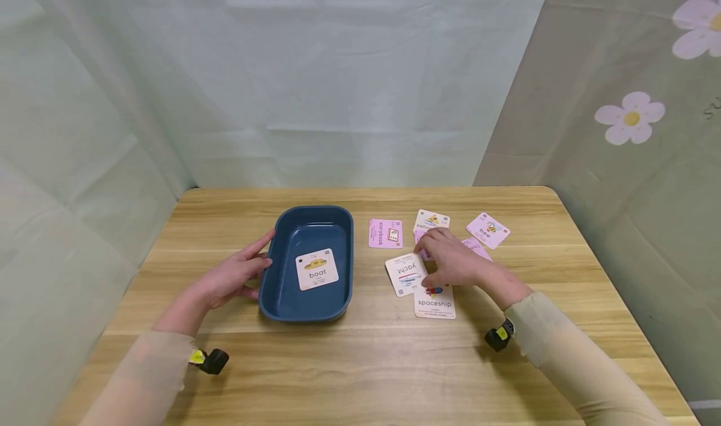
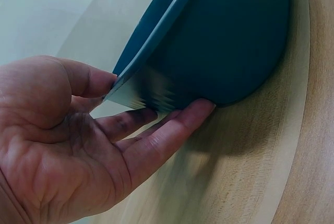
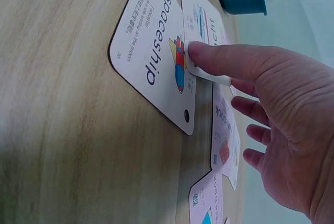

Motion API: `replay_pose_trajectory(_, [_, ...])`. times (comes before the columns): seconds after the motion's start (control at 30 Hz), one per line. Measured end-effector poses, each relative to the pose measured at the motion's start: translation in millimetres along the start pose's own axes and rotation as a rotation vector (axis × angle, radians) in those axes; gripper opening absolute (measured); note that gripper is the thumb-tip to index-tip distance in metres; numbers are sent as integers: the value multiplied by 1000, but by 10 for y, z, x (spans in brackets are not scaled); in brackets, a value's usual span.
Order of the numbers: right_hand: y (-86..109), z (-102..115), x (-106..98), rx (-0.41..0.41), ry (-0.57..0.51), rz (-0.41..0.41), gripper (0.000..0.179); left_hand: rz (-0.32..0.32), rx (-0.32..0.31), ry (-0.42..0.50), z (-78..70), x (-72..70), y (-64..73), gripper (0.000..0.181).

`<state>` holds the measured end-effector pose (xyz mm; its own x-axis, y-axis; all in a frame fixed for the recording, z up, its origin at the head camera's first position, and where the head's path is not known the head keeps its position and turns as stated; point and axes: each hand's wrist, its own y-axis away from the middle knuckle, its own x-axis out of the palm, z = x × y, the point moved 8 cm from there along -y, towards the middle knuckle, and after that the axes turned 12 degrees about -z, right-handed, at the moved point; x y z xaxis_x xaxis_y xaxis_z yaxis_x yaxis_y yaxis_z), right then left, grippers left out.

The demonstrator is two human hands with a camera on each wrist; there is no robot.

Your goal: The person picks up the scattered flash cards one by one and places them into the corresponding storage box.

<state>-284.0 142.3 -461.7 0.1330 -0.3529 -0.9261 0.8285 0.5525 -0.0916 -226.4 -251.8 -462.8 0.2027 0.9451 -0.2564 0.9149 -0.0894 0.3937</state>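
My left hand (image 1: 233,273) holds the left side of a deep blue rectangular tray (image 1: 348,263). In the left wrist view its thumb is at the rim and other fingers lie against the outer wall. Inside the tray lies a white boat card (image 1: 318,282). To the right, my right hand (image 1: 453,257) pinches a white yacht card (image 1: 402,273) near its right-hand corners. The thumb overlaps one corner in the right wrist view. Partly beneath the yacht card is a white spaceship card (image 1: 435,306), its rocket picture half covered by the thumb in the head view.
Around the right hand lie a pink storybook card (image 1: 385,233), a white sailing card (image 1: 430,218), a pink bee card (image 1: 488,231) and a pink card (image 1: 475,246) partly hidden by the hand. Everything rests on a wooden table (image 1: 360,370) with cloth walls (image 1: 338,101) around it.
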Motion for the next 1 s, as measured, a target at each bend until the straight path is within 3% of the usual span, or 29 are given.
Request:
replay_pose_trajectory(0.47, [8, -71, 15, 161, -113, -34, 51, 0, -3, -1, 5, 3, 5, 69])
replay_pose_trajectory(0.63, [11, -39, 6, 144, -141, -51, 52, 5, -3, 10, 6, 6, -1, 69])
replay_pose_trajectory(0.83, [15, -28, 21, 122, -120, -38, 69, 7, -1, 8, -2, 4, 6, 69])
replay_pose_trajectory(1.0, [17, -1, 15, 84, -80, -32, 59, 5, -2, 4, -4, 6, 13, 69])
